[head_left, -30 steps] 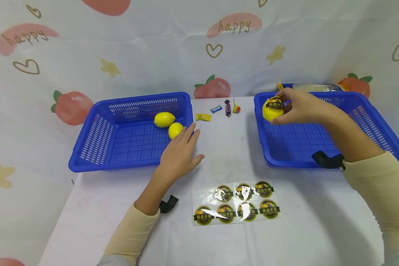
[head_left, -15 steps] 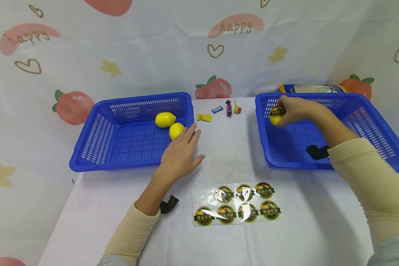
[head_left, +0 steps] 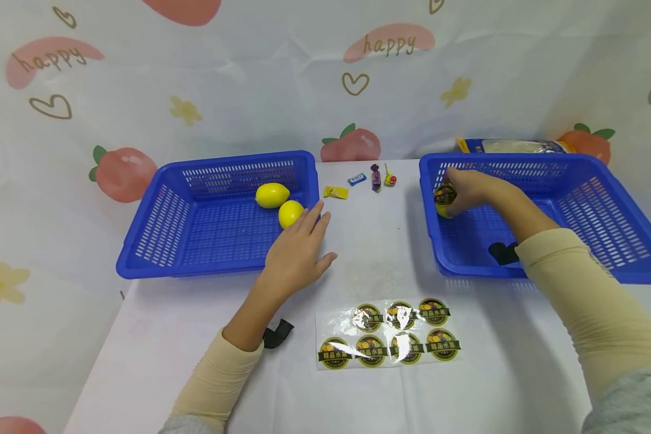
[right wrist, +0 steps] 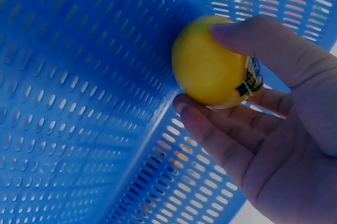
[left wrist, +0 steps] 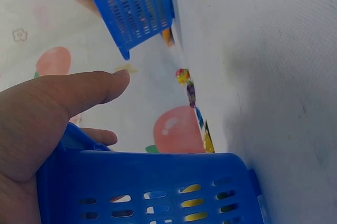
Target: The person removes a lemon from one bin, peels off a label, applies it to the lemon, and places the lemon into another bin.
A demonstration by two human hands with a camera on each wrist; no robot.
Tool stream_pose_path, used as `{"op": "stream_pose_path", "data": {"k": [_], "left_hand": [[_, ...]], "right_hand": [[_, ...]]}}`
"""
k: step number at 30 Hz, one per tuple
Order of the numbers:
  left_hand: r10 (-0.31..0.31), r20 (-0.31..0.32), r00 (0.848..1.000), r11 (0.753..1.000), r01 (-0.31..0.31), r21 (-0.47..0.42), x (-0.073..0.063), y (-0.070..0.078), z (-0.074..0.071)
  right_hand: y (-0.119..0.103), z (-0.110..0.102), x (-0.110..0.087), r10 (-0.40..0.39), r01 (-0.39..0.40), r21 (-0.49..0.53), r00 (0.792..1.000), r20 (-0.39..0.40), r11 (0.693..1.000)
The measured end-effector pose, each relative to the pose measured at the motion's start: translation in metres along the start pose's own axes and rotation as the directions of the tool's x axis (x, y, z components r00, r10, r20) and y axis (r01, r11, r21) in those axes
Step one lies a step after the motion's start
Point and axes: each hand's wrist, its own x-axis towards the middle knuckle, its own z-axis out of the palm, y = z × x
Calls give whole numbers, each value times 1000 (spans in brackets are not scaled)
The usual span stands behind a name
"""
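Observation:
My right hand (head_left: 469,190) reaches down into the right blue basket (head_left: 521,271) and grips a lemon (right wrist: 208,66) between thumb and fingers. A round black sticker (head_left: 445,196) is on that lemon, which sits low by the basket's left corner in the right wrist view. My left hand (head_left: 295,253) rests on the near right rim of the left blue basket (head_left: 195,268), fingers stretched out. In that basket lie two lemons: one on its side (head_left: 272,196), and another (head_left: 290,214) close beyond my left fingertips.
A clear sheet of round fruit stickers (head_left: 387,334) lies at the front of the table. Between the baskets are a yellow candy (head_left: 336,193), a blue candy (head_left: 357,179), a purple candy (head_left: 376,178) and a lollipop (head_left: 390,179). A plastic packet (head_left: 515,146) stands behind the right basket.
My right hand has lowered the stickered lemon from above the right basket's left side down into its corner. My left hand has stayed in place on the left basket.

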Motion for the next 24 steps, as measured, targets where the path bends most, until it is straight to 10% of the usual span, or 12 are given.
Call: {"op": "stream_pose_path", "data": {"k": [8, 24], "left_hand": [[-4, 0, 1000, 1000, 4, -3, 1, 0, -2], [-23, 5, 1000, 999, 23, -22, -1, 2, -1]], "right_hand": [[-6, 3, -7, 2, -2, 9, 1000, -15, 1000], [-26, -20, -54, 32, -5, -118, 975, 221, 993]]}}
